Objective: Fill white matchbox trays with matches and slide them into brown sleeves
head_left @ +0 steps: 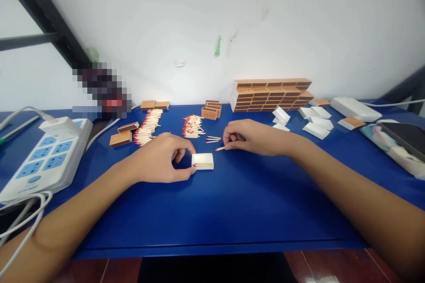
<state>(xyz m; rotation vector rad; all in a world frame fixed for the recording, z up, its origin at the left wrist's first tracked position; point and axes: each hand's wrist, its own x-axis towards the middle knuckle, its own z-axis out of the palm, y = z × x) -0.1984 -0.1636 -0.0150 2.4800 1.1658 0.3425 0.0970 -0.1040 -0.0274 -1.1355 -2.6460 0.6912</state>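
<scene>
My left hand (166,157) pinches the left end of a small white matchbox tray (204,156) lying on the blue table. A few red-tipped matches (202,165) lie along the tray's near side. Between the thumb and fingers of my right hand (244,137) is one match (219,148), its red head pointing left, a little to the right of the tray. Beyond the tray lie several loose matches (213,139) and a heap of matches (192,127). A longer row of matches (148,126) spreads behind my left hand.
Stacked matchboxes (272,96) stand against the wall. Several white trays (317,122) lie at the right, near a phone (403,139). More matchboxes (121,139) sit at the left. A white power strip (49,154) with cables occupies the left side of the blue table (226,212).
</scene>
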